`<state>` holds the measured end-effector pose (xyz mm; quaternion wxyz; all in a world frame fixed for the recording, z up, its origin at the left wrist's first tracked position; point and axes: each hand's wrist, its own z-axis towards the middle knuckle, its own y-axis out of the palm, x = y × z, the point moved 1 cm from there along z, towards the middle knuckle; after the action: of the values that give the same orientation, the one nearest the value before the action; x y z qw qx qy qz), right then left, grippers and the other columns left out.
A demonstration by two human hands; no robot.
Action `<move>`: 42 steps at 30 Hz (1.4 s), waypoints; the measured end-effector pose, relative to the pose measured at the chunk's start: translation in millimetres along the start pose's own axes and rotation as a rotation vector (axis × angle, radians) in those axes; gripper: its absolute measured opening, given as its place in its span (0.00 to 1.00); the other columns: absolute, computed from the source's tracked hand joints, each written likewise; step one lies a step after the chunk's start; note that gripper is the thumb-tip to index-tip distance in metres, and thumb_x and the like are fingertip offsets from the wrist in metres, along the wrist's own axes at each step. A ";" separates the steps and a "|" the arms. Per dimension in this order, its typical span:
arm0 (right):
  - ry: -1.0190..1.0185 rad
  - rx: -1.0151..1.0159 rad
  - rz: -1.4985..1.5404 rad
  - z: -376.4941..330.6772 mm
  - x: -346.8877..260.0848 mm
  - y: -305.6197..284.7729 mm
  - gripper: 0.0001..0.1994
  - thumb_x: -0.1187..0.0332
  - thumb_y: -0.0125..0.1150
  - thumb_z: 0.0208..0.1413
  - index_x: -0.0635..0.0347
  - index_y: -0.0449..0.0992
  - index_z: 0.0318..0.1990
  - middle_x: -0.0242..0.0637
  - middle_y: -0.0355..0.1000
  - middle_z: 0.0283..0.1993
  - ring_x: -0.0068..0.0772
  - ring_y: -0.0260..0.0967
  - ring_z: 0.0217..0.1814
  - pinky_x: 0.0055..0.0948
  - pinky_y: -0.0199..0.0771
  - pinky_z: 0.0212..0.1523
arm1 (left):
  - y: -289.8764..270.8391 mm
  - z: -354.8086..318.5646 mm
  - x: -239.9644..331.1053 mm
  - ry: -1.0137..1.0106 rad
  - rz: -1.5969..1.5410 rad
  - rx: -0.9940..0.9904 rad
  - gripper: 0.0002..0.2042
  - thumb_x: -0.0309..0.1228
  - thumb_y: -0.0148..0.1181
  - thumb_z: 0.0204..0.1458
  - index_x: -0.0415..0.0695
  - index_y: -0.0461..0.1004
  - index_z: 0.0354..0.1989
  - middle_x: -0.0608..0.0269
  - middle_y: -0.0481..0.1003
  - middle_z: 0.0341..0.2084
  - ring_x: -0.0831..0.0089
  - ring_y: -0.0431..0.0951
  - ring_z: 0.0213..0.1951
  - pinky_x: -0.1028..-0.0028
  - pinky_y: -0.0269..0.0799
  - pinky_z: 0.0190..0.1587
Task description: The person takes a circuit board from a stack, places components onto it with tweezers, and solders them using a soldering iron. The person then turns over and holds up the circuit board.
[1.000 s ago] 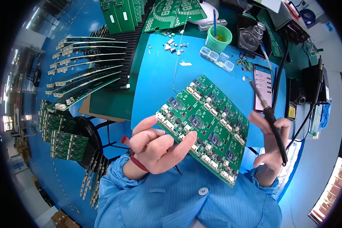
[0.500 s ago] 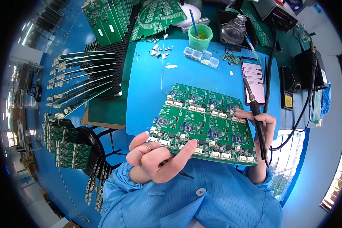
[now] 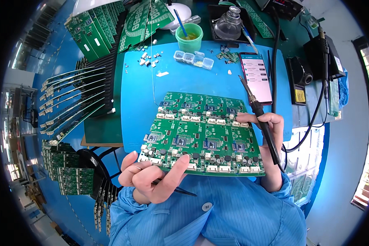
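A large green panel of circuit boards (image 3: 201,133) is held flat above the blue mat (image 3: 143,90), its connector row toward me. My left hand (image 3: 151,178) grips the panel's near left corner, thumb on top, and also holds black tweezers (image 3: 180,190) under the fingers. My right hand (image 3: 270,135) supports the panel's right edge while gripping a black soldering iron (image 3: 260,115), tip pointing up and away. A thin solder wire (image 3: 152,61) hangs down over the mat.
Behind the mat stand a green cup (image 3: 189,37) with a brush, a strip of small clear boxes (image 3: 193,58), a glass bottle (image 3: 227,24) and a phone (image 3: 256,76). Black racks of green boards (image 3: 82,98) fill the left. The iron stand (image 3: 301,78) sits right.
The panel has swung from a tilted diagonal to a level, squared position in front of me. Both hands kept their hold, and the iron moved with the right hand.
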<state>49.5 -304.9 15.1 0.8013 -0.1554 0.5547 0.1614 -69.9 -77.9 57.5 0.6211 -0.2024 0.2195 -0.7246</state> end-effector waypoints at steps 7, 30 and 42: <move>0.022 0.013 0.014 -1.2 -4.7 1.3 0.30 0.78 0.74 0.45 0.57 0.58 0.50 0.52 0.75 0.49 0.46 0.71 0.58 0.44 0.66 0.63 | 6.5 -2.4 4.4 -0.029 -0.058 0.086 0.11 0.40 0.71 0.36 0.68 0.85 0.32 0.73 0.52 0.27 0.71 0.55 0.36 0.71 0.62 0.42; -0.314 0.069 -0.195 28.5 -26.3 7.7 0.24 0.67 0.73 0.49 0.56 0.59 0.45 0.59 0.75 0.44 0.49 0.74 0.53 0.47 0.71 0.55 | -30.1 36.3 -31.1 0.014 -0.007 -0.161 0.15 0.32 0.63 0.38 0.54 0.83 0.38 0.72 0.62 0.26 0.72 0.63 0.29 0.74 0.57 0.30; 0.131 0.011 0.206 32.9 11.7 34.4 0.17 0.79 0.61 0.54 0.59 0.66 0.50 0.54 0.67 0.62 0.45 0.66 0.64 0.36 0.67 0.60 | 43.5 -7.1 -76.2 -0.632 -1.363 0.239 0.14 0.23 0.68 0.46 0.38 0.72 0.40 0.60 0.66 0.33 0.68 0.77 0.38 0.65 0.79 0.50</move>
<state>66.1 -258.9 12.8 0.7434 -0.1033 0.6198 0.2293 -27.5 -7.8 25.3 0.0872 -0.4224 -0.2222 -0.8744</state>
